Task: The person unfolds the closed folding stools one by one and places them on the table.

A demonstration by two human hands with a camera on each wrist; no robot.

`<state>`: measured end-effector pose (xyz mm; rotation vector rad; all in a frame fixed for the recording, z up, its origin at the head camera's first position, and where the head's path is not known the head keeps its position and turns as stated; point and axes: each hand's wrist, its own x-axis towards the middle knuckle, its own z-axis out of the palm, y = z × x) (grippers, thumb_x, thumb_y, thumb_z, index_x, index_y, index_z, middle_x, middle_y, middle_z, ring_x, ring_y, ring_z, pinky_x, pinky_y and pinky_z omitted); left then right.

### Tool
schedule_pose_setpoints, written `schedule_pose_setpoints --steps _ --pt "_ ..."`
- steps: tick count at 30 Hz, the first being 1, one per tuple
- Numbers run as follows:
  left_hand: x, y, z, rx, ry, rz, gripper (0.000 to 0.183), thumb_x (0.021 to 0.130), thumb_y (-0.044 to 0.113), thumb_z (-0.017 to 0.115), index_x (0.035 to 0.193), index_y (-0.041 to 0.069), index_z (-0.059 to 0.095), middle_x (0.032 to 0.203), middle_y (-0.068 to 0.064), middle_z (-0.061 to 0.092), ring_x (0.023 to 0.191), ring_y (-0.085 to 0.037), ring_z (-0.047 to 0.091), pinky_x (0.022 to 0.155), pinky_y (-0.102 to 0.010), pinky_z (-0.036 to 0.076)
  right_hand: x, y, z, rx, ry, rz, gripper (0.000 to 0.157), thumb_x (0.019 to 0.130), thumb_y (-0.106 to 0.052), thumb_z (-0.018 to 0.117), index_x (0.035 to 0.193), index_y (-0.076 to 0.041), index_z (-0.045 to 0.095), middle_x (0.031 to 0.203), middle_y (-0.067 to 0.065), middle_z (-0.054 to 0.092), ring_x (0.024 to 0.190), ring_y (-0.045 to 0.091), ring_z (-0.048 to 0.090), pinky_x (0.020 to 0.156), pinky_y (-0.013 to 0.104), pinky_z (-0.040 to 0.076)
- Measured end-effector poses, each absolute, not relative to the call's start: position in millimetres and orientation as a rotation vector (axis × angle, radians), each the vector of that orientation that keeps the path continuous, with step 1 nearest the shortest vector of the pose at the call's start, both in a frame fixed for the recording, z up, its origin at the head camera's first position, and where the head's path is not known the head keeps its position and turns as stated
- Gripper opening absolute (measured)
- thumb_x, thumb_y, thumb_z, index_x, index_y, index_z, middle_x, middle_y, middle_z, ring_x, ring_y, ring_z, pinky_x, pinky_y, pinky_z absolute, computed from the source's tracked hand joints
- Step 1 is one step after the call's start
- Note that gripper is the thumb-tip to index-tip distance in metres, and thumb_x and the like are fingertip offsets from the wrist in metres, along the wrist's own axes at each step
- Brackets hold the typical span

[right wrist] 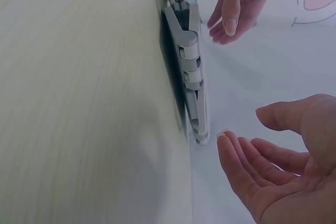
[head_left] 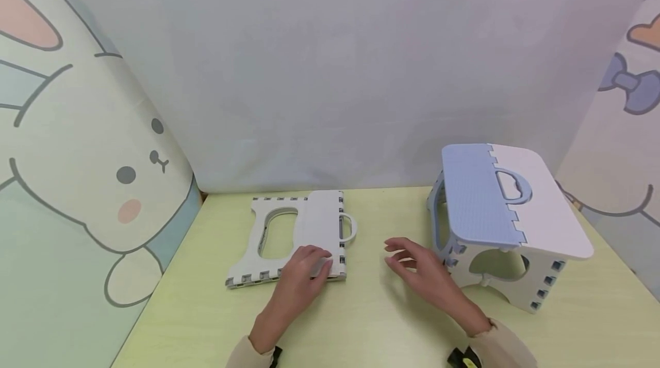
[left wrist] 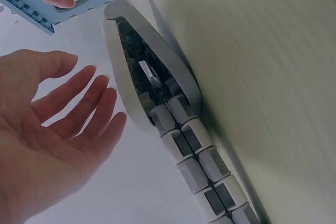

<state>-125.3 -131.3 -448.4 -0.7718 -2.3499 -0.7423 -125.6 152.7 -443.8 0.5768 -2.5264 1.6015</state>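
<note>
A white folding step stool (head_left: 322,219) lies folded flat on the table, its loop handle (head_left: 353,227) sticking out to the right. Over its near right part hovers my left hand (head_left: 299,276), fingers bent loosely; in the left wrist view this hand (left wrist: 58,135) has nothing in its grasp, fingertips close to the stool's hinged edge (left wrist: 123,77). My right hand (head_left: 420,270) is above the table between the two stools, fingers relaxed. The right wrist view shows that hand (right wrist: 283,166) holding nothing, thumb apart from the fingers, near the folded stool (right wrist: 191,66).
A blue and white folding stool (head_left: 474,196) stands unfolded at the right, close beside my right hand, a blue handle (head_left: 523,190) on its top. The light yellow-green table (head_left: 361,328) meets a pale wall (head_left: 330,98) at the back. Cartoon-printed sheets (head_left: 77,184) flank both sides.
</note>
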Motion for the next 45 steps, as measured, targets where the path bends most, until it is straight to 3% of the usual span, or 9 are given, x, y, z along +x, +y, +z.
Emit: schedule_pose_setpoints --steps 32,45 --pt "-118 -163 -448 -0.564 -2.454 -0.708 0.023 0.08 0.006 0.087 0.1 0.004 0.075 0.102 -0.008 0.071 0.098 -0.025 0.067 0.076 -0.039 0.059 -149 137 -458 0.437 -2.632 1.635 0.034 0.098 -0.008 0.071 0.129 0.001 0.063 0.117 0.013 0.071 0.1 0.022 0.07 0.087 0.032 0.058" --pt "-117 -173 -445 -0.442 -2.55 -0.685 0.025 0.083 0.011 0.086 0.104 0.003 0.075 0.106 -0.01 0.07 0.101 -0.028 0.066 0.078 -0.043 0.059 -158 128 -460 0.406 -2.624 1.659 0.033 0.098 -0.009 0.071 0.128 0.001 0.063 0.117 0.013 0.071 0.1 0.023 0.07 0.089 0.035 0.057"
